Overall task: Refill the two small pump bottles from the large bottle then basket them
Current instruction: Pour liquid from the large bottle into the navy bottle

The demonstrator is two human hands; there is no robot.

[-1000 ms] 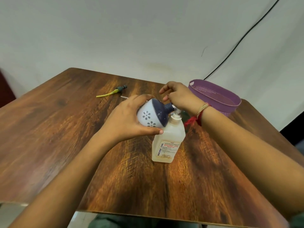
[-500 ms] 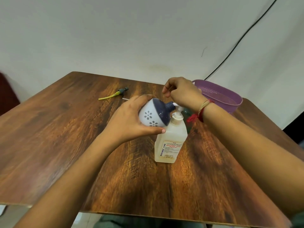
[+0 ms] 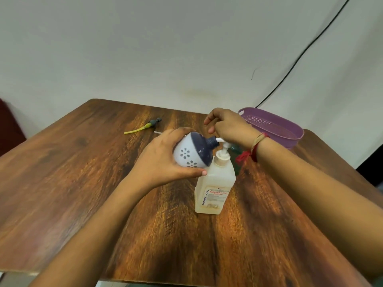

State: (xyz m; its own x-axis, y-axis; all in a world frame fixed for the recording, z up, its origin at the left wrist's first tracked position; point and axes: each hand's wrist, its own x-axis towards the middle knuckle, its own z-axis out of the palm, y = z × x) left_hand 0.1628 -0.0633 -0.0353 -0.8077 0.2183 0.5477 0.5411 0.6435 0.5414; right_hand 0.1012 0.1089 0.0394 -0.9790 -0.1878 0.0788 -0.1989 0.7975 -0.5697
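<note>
A left hand [image 3: 163, 160] is gripping a small white-and-navy bottle [image 3: 192, 152], tilted mid-table with its neck at the spout of the large pump bottle [image 3: 215, 187], while the right hand [image 3: 228, 127] is curling over the pump — its grip hidden — so a slipping neck could send liquid squirting onto the table [image 3: 83, 183].

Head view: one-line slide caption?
Left hand tilts round white-and-navy bottle onto spout of tall translucent pump bottle; right hand over its pump.

On the table [image 3: 83, 183], the large bottle [image 3: 214, 189] was stood centrally, the small bottle [image 3: 192, 152] tilted at its spout, the basket [image 3: 290, 131] placed behind-right, a loose pump [image 3: 145, 126] behind-left.
</note>
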